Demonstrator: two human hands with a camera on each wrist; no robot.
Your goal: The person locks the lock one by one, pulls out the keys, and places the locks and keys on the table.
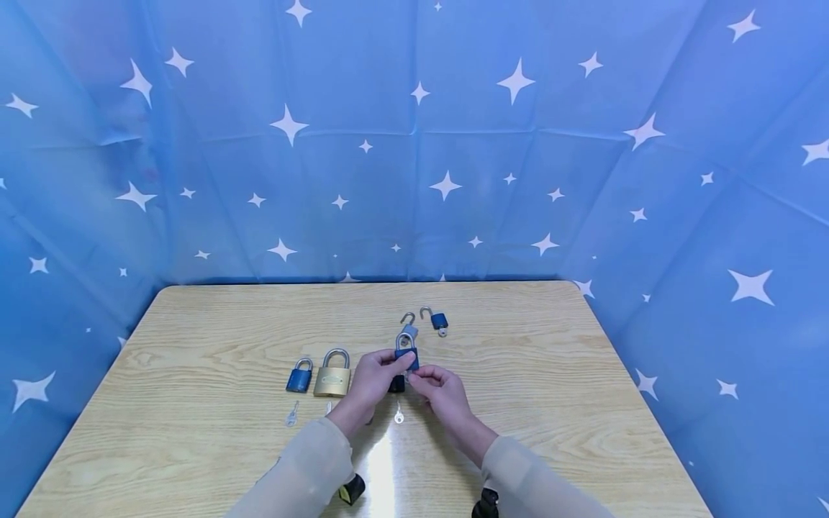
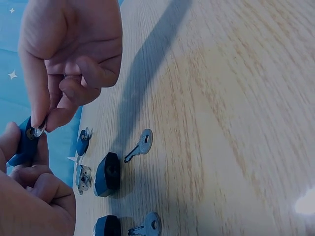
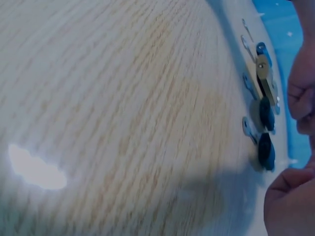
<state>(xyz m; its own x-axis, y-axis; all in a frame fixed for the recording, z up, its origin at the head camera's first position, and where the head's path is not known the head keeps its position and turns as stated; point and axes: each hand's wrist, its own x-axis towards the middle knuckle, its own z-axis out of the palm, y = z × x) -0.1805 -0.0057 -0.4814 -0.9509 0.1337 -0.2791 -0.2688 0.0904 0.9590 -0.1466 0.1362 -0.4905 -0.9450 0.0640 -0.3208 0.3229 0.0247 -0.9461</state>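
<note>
Thumb and fingers of my left hand (image 1: 376, 381) grip a blue padlock (image 1: 406, 357), its silver shackle pointing up above the table. My right hand (image 1: 447, 399) pinches a small silver key (image 2: 40, 129) at the lock's underside. In the left wrist view the key meets the keyhole; how deep it sits is hidden by the fingertips. Below the hands a black padlock (image 1: 396, 383) is partly covered, with a loose key (image 1: 399, 414) in front of it. The right wrist view shows only parts of both hands, and the held padlock is out of sight there.
Behind the hands lie two padlocks with swung-out shackles, one grey-blue (image 1: 410, 330) and one dark blue (image 1: 440, 321) with a key in it. To the left are a blue padlock (image 1: 299, 378), a large brass padlock (image 1: 332, 381) and a loose key (image 1: 292, 414).
</note>
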